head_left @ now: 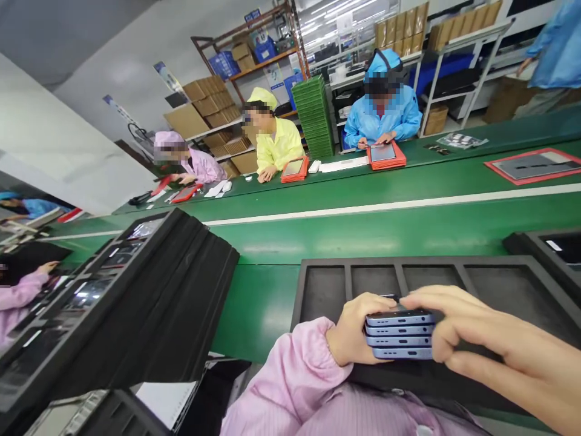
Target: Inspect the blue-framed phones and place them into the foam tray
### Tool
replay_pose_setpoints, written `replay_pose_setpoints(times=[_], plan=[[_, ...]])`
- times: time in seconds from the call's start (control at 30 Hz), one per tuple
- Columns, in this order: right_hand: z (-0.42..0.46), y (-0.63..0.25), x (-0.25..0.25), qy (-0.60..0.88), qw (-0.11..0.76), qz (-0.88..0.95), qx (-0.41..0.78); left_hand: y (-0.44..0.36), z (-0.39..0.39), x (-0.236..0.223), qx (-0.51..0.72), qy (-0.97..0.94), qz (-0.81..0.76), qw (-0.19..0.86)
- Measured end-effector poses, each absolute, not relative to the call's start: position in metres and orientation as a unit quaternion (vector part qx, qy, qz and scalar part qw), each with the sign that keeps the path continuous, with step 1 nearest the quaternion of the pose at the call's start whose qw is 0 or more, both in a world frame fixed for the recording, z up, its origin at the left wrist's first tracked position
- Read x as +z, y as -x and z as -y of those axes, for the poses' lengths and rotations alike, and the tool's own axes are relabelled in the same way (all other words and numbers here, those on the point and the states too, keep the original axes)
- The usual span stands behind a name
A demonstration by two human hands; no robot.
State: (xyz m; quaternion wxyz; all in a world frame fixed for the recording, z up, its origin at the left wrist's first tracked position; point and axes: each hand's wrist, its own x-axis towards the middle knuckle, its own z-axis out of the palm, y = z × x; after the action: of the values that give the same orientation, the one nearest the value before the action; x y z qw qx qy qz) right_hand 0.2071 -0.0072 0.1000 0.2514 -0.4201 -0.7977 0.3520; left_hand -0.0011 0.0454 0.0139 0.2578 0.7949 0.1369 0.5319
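Note:
A stack of several blue-edged smartphones (400,340) lies level above the black foam tray, their port ends facing me. My left hand (353,330) is closed around the stack's left side, thumb near the top phone and a pink sleeve at the wrist. From the right, my right hand (492,342) closes on the stack's other side; one finger reaches over the top phone and the bent fingers press at the right edge. Below and behind both hands is the black foam tray (324,261), with bare compartments showing along its far side.
On the left leans a tall pile of black foam trays (167,303), phones in the top one. Another foam tray (521,245) holds a dark phone at right. Beyond the green conveyor belt (281,242), several seated people work beside red-edged pads (388,162).

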Motion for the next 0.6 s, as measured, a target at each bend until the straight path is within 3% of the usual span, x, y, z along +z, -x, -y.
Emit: replay_pose_setpoints(times=[0.33, 0.6], plan=[[-0.008, -0.194, 0.113, 0.404, 0.178, 0.820, 0.366, -0.001, -0.046, 0.013, 0.538, -0.789, -0.147, 0.256], [-0.006, -0.190, 0.118, 0.401, 0.189, 0.826, 0.349, -0.002, -0.045, 0.014, 0.537, -0.791, -0.152, 0.250]])
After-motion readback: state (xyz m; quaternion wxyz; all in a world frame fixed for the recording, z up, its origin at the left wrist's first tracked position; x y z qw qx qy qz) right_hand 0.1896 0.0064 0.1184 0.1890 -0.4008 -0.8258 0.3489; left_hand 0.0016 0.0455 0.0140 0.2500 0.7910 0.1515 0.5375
